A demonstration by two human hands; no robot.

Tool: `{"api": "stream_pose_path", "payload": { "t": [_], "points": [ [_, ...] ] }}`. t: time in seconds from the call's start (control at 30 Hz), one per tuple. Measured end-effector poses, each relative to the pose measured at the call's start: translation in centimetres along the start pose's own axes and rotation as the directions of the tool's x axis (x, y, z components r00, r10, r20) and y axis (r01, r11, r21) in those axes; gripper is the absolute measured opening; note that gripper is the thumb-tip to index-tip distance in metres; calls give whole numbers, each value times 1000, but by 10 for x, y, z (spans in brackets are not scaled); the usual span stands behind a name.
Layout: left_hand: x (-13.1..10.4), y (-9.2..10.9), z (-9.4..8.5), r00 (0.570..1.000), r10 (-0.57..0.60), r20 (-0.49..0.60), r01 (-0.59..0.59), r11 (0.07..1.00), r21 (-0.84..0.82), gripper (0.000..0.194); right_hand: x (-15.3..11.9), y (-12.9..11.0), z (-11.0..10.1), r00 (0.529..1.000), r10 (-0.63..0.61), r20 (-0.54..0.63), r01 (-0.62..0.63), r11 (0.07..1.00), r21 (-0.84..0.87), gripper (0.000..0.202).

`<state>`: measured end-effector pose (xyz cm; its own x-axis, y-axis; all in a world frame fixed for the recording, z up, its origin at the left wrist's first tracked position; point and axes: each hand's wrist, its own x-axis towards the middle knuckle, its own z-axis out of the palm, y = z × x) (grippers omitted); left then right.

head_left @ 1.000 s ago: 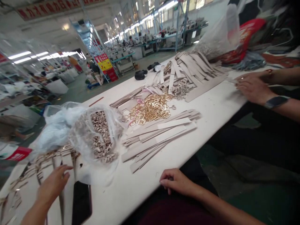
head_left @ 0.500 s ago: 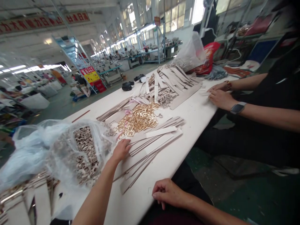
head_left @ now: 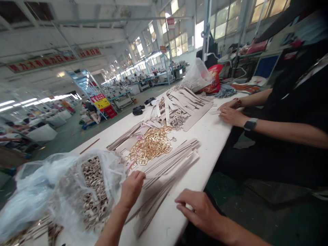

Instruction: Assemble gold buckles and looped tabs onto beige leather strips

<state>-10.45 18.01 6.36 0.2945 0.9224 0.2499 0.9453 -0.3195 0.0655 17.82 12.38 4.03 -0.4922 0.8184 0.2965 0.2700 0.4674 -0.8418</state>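
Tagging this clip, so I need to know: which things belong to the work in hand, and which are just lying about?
Likely in the work:
- pale strips, at the left hand's fingers
- gold buckles, heaped beside them
- probably the bagged loops

Seemingly lying about:
- black objects near the far edge
- thin brown stick
- red bag

Thin grey-beige strips (head_left: pixel 167 167), loosely fanned, lying slantwise on a white table (head_left: pixel 205 147), one pinched by the left hand (head_left: pixel 133 188)

Long red banner (head_left: pixel 54 60), yellow-and-red sign (head_left: pixel 101 103)
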Motion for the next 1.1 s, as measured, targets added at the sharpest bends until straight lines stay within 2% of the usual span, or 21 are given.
{"api": "stream_pose_path", "payload": {
  "t": [0.07, 0.13, 0.17, 0.2, 0.27, 0.3, 0.33, 0.37, 0.4, 0.43, 0.47, 0.5, 0.53, 0.57, 0.6, 0.63, 0.77, 0.83, 0.93, 1.03, 1.1],
  "points": [
    [-17, 35, -13, 987, 143, -74, -139, 989, 58, 18, 15, -16, -20, 983, -166, -75, 152, 975, -160, 39],
    [-31, 66, -23, 960, 259, -105, -257, 966, 36, 18, 28, -23, -25, 992, -121, 23, 123, 988, -93, 54],
    [-38, 78, -25, 944, 311, -108, -312, 950, 12, 17, 32, -23, -20, 988, -43, 146, 39, 999, 27, 53],
    [-44, 85, -26, 927, 361, -99, -363, 932, -12, 17, 33, -20, -13, 951, 39, 306, -98, 979, 179, 50],
    [-56, 88, -25, 902, 423, -86, -428, 902, -52, 18, 29, -8, 5, 799, 125, 588, -441, 787, 432, 48],
    [-61, 84, -23, 903, 416, -110, -425, 902, -73, 20, 26, 0, 13, 739, 138, 659, -566, 658, 497, 48],
    [-67, 78, -21, 919, 357, -166, -377, 920, -107, 21, 21, 7, 18, 717, 161, 679, -635, 554, 539, 48],
    [-71, 71, -18, 942, 230, -243, -275, 946, -171, 22, 17, 13, 21, 724, 199, 660, -656, 494, 570, 47],
    [-75, 64, -15, 950, 41, -310, -134, 949, -285, 23, 14, 17, 21, 743, 236, 626, -649, 481, 590, 46],
    [-77, 59, -13, 931, -177, -321, 15, 893, -449, 25, 11, 20, 20, 764, 264, 589, -631, 497, 595, 44],
    [-78, 55, -10, 897, -369, -244, 142, 762, -632, 29, 10, 22, 17, 777, 279, 564, -615, 525, 588, 43],
    [-78, 55, -7, 863, -495, -100, 235, 569, -788, 34, 10, 23, 13, 782, 285, 554, -606, 553, 572, 42],
    [-77, 56, -4, 845, -531, 64, 293, 360, -886, 39, 11, 23, 10, 779, 283, 560, -604, 580, 547, 41],
    [-76, 60, -1, 841, -507, 190, 321, 184, -929, 42, 13, 22, 9, 769, 275, 578, -604, 609, 514, 40],
    [-74, 66, 2, 841, -472, 266, 335, 68, -940, 42, 15, 21, 9, 757, 265, 598, -603, 637, 480, 39],
    [-73, 72, 5, 840, -453, 300, 342, 13, -940, 41, 18, 20, 11, 747, 260, 612, -601, 658, 453, 38],
    [-74, 95, 15, 855, -406, 324, 356, 5, -934, 35, 28, 13, 27, 759, 231, 608, -587, 646, 488, 41],
    [-79, 101, 17, 880, -318, 353, 345, -84, -935, 37, 32, 11, 36, 755, 192, 627, -600, 588, 542, 44],
    [-87, 100, 17, 905, -223, 362, 309, -238, -921, 43, 30, 13, 49, 700, 183, 691, -673, 492, 552, 49],
    [-97, 99, 24, 884, -261, 387, 323, -257, -911, 38, 18, 21, 63, 654, 254, 713, -730, 461, 505, 50],
    [-103, 101, 35, 846, -347, 404, 321, -271, -907, 31, 8, 27, 73, 670, 325, 667, -721, 500, 480, 49]
  ]
}}
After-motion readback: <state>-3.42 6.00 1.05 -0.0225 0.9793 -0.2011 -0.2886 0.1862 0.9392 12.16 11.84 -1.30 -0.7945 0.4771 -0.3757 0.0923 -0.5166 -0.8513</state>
